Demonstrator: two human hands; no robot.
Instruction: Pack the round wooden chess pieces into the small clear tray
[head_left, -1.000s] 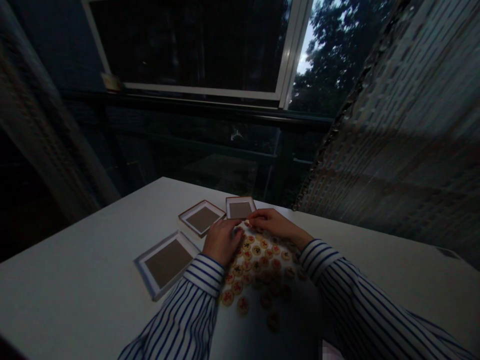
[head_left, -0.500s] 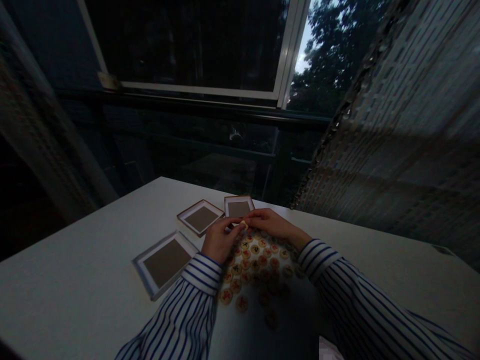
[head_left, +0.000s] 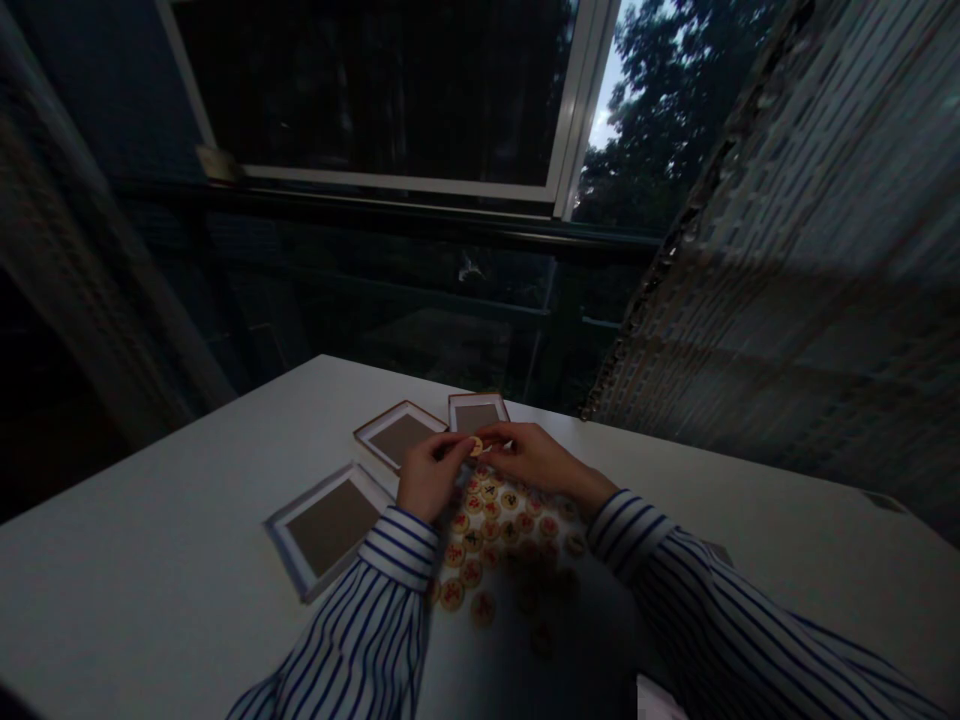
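In the head view, my left hand (head_left: 431, 473) pinches a round Chinese chess piece (head_left: 477, 447) between thumb and fingers, above the table. My right hand (head_left: 534, 457) meets it from the other side, its fingers closed at the piece's right edge. Below and nearer to me lie many more round pale chess pieces (head_left: 471, 572) with red or dark characters, spread in a loose group. Shadow blurs the nearest of them, and my hands and right sleeve cover some.
Three shallow trays with brown bottoms stand on the white table (head_left: 187, 510): a grey-rimmed tray (head_left: 289, 560) at left, a brown-rimmed tray (head_left: 364, 436) behind it, and another tray (head_left: 480, 398) behind my hands. A curtain (head_left: 810, 300) hangs beyond the table's right side.
Both hands have shifted slightly left with the chess piece between them. Its face now shows more plainly. My right forearm has moved a little left, and the trays stay put.
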